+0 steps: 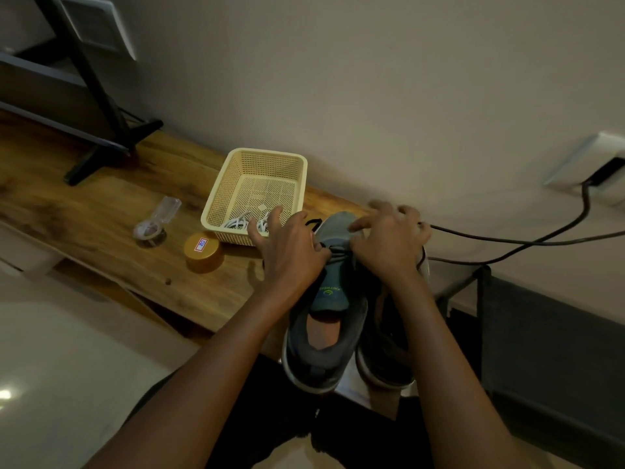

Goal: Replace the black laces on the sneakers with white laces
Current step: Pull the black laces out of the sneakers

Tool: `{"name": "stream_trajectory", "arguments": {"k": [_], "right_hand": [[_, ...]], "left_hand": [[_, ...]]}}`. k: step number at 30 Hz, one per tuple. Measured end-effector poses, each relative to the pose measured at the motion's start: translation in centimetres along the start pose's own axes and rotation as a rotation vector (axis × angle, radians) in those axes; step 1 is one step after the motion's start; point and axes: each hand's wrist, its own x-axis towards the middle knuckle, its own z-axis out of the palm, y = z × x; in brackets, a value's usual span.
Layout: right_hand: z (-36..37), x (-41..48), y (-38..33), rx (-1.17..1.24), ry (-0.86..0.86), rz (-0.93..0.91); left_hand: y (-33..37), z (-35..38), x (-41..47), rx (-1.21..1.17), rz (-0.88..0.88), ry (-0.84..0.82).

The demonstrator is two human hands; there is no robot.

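At the table's (101,198) right end, the left hand (291,252) and right hand (389,242) are pinching the black lace (334,250) across a grey sneaker (324,333), apparently unthreading it. Next calls for pulling it free; white laces (243,223) are lying in the basket (220,198).

The desk (84,204) is wood-grained board with a dull sheen. The basket (225,184) is cream plastic, perforated into fine mesh. The sneakers (304,350) are matt grey knit cloth with smooth white soles. The floor (50,350) at the lower left is glossy.
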Motion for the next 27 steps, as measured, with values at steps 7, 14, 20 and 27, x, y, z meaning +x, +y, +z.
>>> {"name": "stream_trajectory", "arguments": {"k": [7, 14, 20, 27], "right_hand": [[1.4, -0.7, -1.0, -0.117, -0.169, -0.163], [-0.5, -0.2, 0.3, -0.059, -0.082, 0.002], [-2.1, 0.1, 1.6, 0.022, -0.138, 0.242], [-3.4, -0.3, 1.1, 0.016, -0.108, 0.36]], "left_hand": [[0.0, 0.0, -0.1, 0.004, -0.001, -0.003], [0.4, -0.3, -0.3, 0.016, -0.01, -0.012], [0.5, -0.2, -0.4, 0.025, 0.005, -0.008], [0.7, -0.2, -0.6, 0.039, 0.022, 0.003]]}}
